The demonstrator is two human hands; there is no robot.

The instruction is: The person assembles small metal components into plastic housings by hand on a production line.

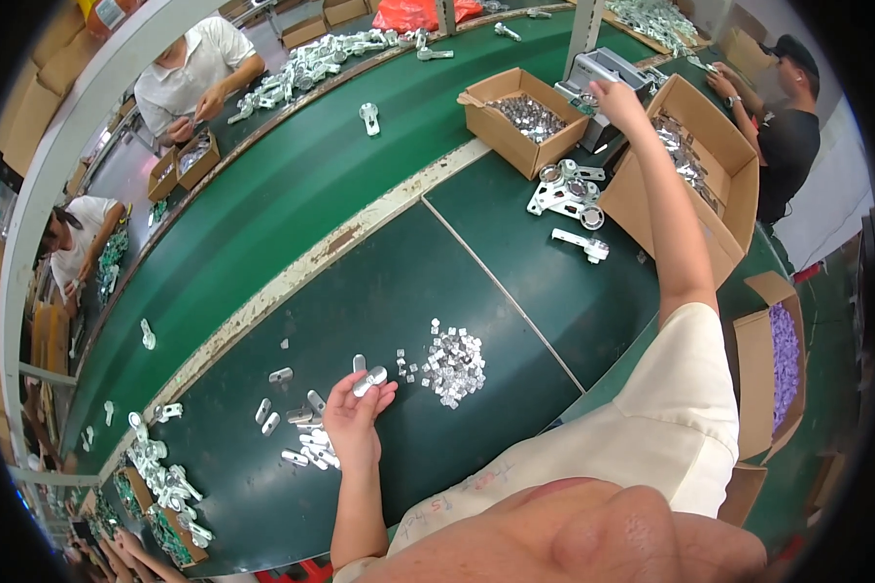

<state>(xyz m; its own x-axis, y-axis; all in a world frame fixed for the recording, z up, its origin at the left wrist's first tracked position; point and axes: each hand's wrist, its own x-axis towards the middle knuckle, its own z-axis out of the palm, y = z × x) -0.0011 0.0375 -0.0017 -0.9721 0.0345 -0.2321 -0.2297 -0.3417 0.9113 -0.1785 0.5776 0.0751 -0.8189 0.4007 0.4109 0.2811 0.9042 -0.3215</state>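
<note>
My left hand (356,418) is raised over the dark green table, fingertips pinched on a shiny metal plate with a rounded end (367,382). Beside it lies a loose group of similar oblong metal plates (313,442). To its right is a pile of small clear square pieces (454,367). My right arm stretches to the far right, where my right hand (616,103) is at the front of a grey box-shaped machine (608,70). Its fingers are closed; what they hold, if anything, is too small to make out.
Cardboard boxes of small metal parts (527,148) and silvery pieces (739,146) flank the machine. White-and-metal assemblies (566,192) lie below it; more are heaped at lower left (156,466). Beyond a worn rail runs a green conveyor belt (292,185). Several people work around it.
</note>
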